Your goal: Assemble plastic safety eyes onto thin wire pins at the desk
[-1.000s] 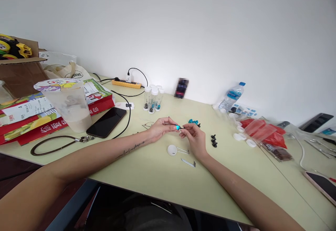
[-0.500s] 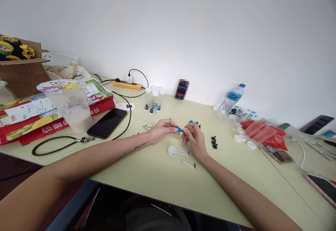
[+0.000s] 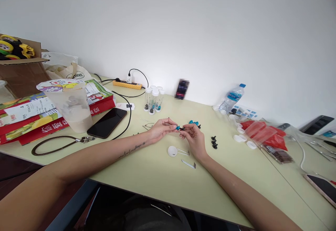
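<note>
My left hand pinches a small blue part between thumb and fingertips. A thin metal rod shows along its fingers. My right hand closes thumb and finger on a small black piece, which meets the blue part end on; how far they are joined is too small to tell. Behind the right hand lie several blue parts. To its right stands a short row of black knob-like pieces. Below the hands are a round white cap and bent metal pins.
Clear tubes with white caps stand behind my hands. A phone, a drink cup and a cord loop are at left. At right are a water bottle, white caps and a red packet.
The blue part has shifted slightly left and up with my left fingertips. More of the black piece shows between the hands, and the right fingers have drawn closer together.
</note>
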Motion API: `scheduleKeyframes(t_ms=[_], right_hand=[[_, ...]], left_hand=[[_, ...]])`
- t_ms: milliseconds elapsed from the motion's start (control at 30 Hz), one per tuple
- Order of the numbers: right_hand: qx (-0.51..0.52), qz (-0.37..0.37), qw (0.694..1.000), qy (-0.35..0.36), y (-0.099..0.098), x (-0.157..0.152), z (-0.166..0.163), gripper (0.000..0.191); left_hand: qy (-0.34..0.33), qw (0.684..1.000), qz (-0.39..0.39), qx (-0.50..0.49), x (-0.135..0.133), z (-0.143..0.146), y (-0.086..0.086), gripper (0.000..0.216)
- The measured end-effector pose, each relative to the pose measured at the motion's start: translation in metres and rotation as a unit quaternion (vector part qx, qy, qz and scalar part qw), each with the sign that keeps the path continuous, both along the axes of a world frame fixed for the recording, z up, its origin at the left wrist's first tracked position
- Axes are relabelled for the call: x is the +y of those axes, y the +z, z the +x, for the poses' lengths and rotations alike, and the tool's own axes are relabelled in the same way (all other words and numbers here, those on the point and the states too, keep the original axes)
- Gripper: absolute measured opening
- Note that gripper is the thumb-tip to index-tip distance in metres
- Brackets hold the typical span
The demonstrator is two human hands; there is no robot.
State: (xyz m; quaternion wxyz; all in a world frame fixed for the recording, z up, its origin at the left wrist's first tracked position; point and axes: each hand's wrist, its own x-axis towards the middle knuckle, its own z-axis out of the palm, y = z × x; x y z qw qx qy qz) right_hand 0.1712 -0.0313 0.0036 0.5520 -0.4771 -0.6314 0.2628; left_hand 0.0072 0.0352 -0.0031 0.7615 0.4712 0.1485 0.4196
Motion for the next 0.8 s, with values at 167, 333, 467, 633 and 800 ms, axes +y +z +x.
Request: scheduleKeyframes(t_ms=[167, 333, 467, 633, 800], right_hand=[[0.028, -0.011, 0.999, 0.011, -0.0025, 0.0016, 0.0019, 0.018], [0.012, -0.045, 0.999, 0.021, 0.0005, 0.0004, 0.0024, 0.022], [-0.018, -0.064, 0.998, 0.016, 0.0025, -0.0009, 0.0028, 0.029], [-0.064, -0.057, 0.996, -0.008, 0.0013, -0.0006, 0.0042, 0.038], [-0.075, -0.080, 0.994, -0.020, -0.0010, 0.0001, 0.0048, 0.046]], left_hand=[[-0.012, 1.000, 0.015, -0.002, 0.0007, -0.0001, -0.0007, 0.024], [-0.021, 0.999, 0.038, 0.003, 0.0013, -0.0003, -0.0026, 0.025], [-0.026, 0.999, 0.039, -0.002, 0.0005, 0.0000, -0.0026, 0.026], [-0.035, 0.999, 0.035, 0.005, -0.0011, 0.0003, -0.0013, 0.026], [-0.050, 0.998, 0.030, 0.003, -0.0027, 0.0004, -0.0010, 0.025]])
